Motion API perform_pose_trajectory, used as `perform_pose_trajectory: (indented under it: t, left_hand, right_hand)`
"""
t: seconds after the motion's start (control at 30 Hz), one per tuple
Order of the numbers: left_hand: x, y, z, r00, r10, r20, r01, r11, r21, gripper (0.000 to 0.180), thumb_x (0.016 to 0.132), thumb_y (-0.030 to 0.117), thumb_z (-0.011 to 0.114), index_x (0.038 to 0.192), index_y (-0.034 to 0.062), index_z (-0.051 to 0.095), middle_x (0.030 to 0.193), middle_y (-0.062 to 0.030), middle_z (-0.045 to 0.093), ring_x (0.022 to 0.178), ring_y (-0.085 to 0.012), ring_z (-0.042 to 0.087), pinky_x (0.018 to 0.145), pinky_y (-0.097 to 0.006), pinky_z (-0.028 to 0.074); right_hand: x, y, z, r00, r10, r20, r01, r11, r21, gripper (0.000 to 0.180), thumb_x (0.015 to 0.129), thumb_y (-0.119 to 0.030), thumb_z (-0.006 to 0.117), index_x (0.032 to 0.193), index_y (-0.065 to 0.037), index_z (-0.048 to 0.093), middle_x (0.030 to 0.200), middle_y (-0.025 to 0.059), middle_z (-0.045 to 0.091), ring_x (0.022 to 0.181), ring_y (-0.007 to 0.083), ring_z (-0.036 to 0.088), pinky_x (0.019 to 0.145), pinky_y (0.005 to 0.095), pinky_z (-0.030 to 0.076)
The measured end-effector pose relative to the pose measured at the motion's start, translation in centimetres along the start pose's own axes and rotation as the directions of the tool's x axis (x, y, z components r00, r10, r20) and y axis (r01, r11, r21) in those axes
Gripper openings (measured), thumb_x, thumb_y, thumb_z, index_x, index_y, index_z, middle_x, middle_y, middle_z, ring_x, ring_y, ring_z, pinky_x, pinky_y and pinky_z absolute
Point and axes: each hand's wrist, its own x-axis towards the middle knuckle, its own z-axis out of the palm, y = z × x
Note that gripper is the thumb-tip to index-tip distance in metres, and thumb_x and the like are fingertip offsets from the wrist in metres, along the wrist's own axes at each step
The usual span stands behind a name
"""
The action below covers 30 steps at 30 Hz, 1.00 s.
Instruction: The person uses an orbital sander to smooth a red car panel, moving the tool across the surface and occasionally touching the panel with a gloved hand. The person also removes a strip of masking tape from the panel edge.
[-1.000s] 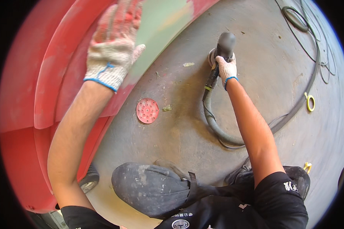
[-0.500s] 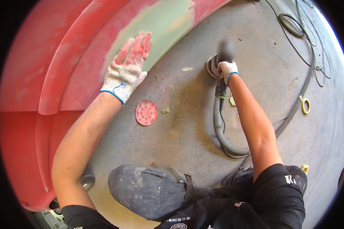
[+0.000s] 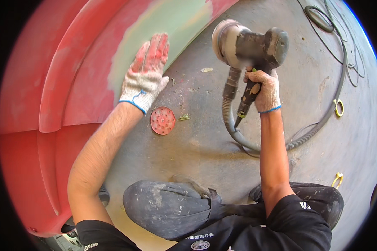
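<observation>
My left hand [image 3: 147,71], in a white knit glove stained red at the fingers, lies flat on a red car body panel [image 3: 88,79]. Its fingers stretch over the edge of a pale green sanded patch [image 3: 159,25]. In my gloved right hand [image 3: 266,88] is a black and grey orbital sander [image 3: 255,46], gripped by its handle and raised off the floor. The round pad faces left toward the panel, apart from it. A ribbed grey hose [image 3: 229,94] and a cable run down from the tool.
A red perforated sanding disc [image 3: 163,120] lies on the grey concrete floor below my left hand. The hose curves to the right across the floor, with a yellow ring [image 3: 339,108] beside it. Coiled hose [image 3: 319,19] and cables lie at the upper right.
My right hand has lifted the sander from near the floor, bringing it up and closer to me, its pad now turned leftward. My left hand has shifted slightly right, still flat on the panel.
</observation>
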Motion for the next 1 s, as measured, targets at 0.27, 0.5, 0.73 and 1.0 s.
perform_pose_trajectory:
  t: [0.27, 0.5, 0.73, 1.0]
  left_hand:
    - [-1.6, 6.7, -1.9, 0.958, 0.101, 0.27, 0.261, 0.09, -0.961, 0.075, 0.077, 0.039, 0.071, 0.135, -0.0002, 0.046, 0.127, -0.0221, 0.055, 0.118, -0.032, 0.054, 0.101, -0.039, 0.041]
    - [1.9, 9.1, -1.9, 0.917, -0.042, 0.397, 0.374, -0.252, -0.892, 0.04, 0.07, 0.018, 0.067, 0.107, 0.0041, 0.059, 0.095, -0.0128, 0.069, 0.092, -0.0275, 0.066, 0.084, -0.039, 0.049]
    - [1.7, 9.5, -1.8, 0.928, -0.135, 0.346, 0.305, -0.255, -0.917, 0.036, 0.07, 0.016, 0.065, 0.103, 0.0036, 0.059, 0.092, -0.0132, 0.069, 0.087, -0.028, 0.066, 0.081, -0.039, 0.05]
    - [-0.9, -5.3, -7.3, 0.967, 0.215, -0.138, -0.233, 0.964, -0.131, 0.085, 0.073, 0.058, 0.068, 0.14, 0.0104, 0.045, 0.152, -0.0105, 0.035, 0.138, -0.0257, 0.036, 0.113, -0.04, 0.027]
  right_hand:
    - [-3.3, -1.3, 5.1, 0.982, 0.056, 0.183, -0.06, 0.998, 0.019, 0.031, 0.066, -0.004, 0.065, 0.098, -0.001, 0.061, 0.082, 0.0054, 0.062, 0.066, 0.0152, 0.058, 0.057, 0.0257, 0.045]
    - [-5.1, 0.4, 5.3, 0.992, 0.043, 0.115, -0.047, 0.998, 0.03, 0.023, 0.069, -0.007, 0.07, 0.091, -0.003, 0.066, 0.081, 0.0012, 0.064, 0.067, 0.0086, 0.056, 0.055, 0.024, 0.043]
    - [-5.3, -0.4, 5.8, 0.999, -0.019, 0.049, 0.022, 0.998, -0.054, 0.035, 0.07, -0.011, 0.076, 0.101, 0.0, 0.066, 0.09, 0.006, 0.069, 0.079, 0.01, 0.062, 0.069, 0.0272, 0.051]
    - [-5.0, -1.3, 3.2, 0.987, 0.158, 0.017, -0.159, 0.987, 0.032, 0.016, 0.07, -0.01, 0.069, 0.084, -0.002, 0.066, 0.072, 0.0008, 0.062, 0.059, 0.0072, 0.053, 0.045, 0.0223, 0.035]
